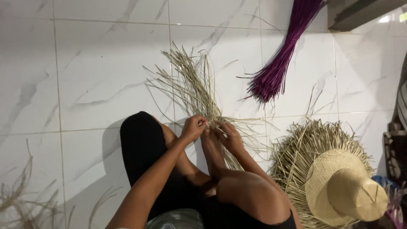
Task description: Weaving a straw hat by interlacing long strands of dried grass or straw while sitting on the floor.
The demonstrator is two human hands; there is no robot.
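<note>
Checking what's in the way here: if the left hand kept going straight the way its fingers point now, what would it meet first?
The left hand points right, toward the right hand. It would probably meet first the pale dry straw strands pinched between both hands, then the right hand's fingers. Depth is hard to judge from above.

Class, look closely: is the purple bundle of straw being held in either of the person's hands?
No. The purple bundle lies apart on the tiled floor, while both hands work the pale straw.

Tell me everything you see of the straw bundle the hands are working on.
The straw bundle is a sheaf of thin, pale tan dried strands, gathered tight at its near end and fanning loose toward the far side on the white tiled floor. The left hand and right hand pinch it where it gathers. More strands run under the hands, past the foot.
</note>
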